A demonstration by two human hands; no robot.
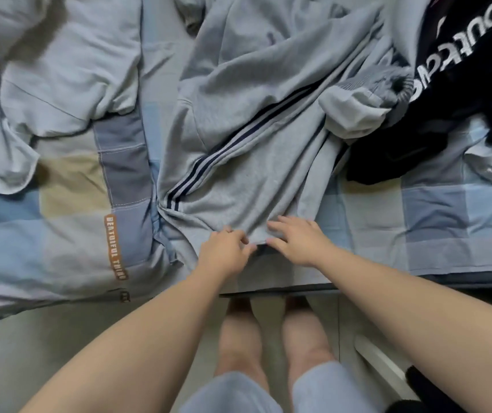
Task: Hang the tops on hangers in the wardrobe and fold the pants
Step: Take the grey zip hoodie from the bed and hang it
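Note:
Grey pants [247, 138] with dark side stripes lie crumpled across the middle of the bed, their near end at the bed's front edge. My left hand [226, 248] pinches that near edge of the grey fabric between thumb and fingers. My right hand [298, 239] lies just beside it on the same edge, thumb under the hem and fingers over it. A black top [459, 93] with white lettering is heaped at the right, next to a ribbed grey cuff [387, 84].
A pale blue-grey garment [60, 70] lies spread at the upper left. The bed carries a blue, grey and tan checked cover [95, 228]. Its front edge runs just below my hands; my legs and the floor [30, 353] are beneath.

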